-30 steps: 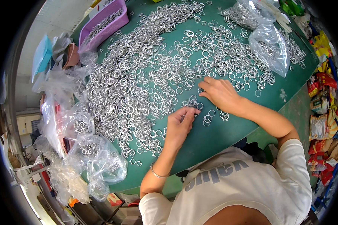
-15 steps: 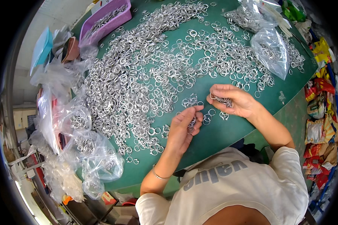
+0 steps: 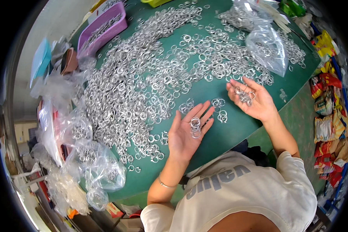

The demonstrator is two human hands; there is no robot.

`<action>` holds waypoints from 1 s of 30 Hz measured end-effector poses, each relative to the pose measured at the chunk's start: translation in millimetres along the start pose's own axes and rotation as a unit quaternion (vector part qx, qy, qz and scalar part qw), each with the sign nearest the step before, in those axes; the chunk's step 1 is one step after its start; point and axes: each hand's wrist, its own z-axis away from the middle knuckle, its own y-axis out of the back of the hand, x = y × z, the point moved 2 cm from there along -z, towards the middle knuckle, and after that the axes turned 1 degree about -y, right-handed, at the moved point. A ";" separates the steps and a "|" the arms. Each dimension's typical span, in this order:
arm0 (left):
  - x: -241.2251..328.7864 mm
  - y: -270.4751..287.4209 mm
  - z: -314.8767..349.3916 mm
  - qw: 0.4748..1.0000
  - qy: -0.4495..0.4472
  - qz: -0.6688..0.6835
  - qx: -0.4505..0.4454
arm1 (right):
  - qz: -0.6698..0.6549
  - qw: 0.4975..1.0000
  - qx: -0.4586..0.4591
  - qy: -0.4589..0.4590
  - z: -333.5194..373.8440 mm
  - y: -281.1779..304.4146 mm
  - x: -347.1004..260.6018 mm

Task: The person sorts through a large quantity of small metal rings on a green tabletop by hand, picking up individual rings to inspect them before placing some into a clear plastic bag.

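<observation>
The left hand (image 3: 186, 135), fingers apart, bears round silver metal rings (image 3: 195, 124). Farther right, the right hand (image 3: 258, 103), fingers loosely parted, cradles more.

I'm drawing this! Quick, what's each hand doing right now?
Left hand: open, palm up, silver rings resting on it.
Right hand: open, slightly cupped, more silver rings in it.

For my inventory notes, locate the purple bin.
In the head view, the purple bin is at upper left, beside the big spread of metal rings.
</observation>
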 end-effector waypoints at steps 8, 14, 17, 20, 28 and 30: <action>-5.2 0.4 3.4 0.999 -0.008 -0.037 0.007 | 0.355 0.790 0.080 0.493 33.4 -43.6 -114.2; -8.2 -2.3 -0.5 1.000 -0.003 -0.024 -0.011 | 0.778 0.336 0.231 0.478 -3.0 -32.7 -168.7; 0.8 -5.1 11.9 0.999 -0.037 -0.030 -0.003 | 0.799 0.207 0.189 0.531 0.3 -48.9 -113.9; 5.7 -3.3 12.2 0.998 -0.056 -0.020 -0.021 | 0.818 0.239 0.112 0.511 6.7 -54.6 -47.5; 15.8 10.9 29.7 0.994 -0.091 0.057 0.031 | 0.858 0.394 -0.146 0.296 -14.4 -46.1 70.5; 22.0 26.7 44.9 0.996 -0.053 0.074 0.013 | 0.861 0.393 -0.136 0.294 -17.7 -39.0 72.4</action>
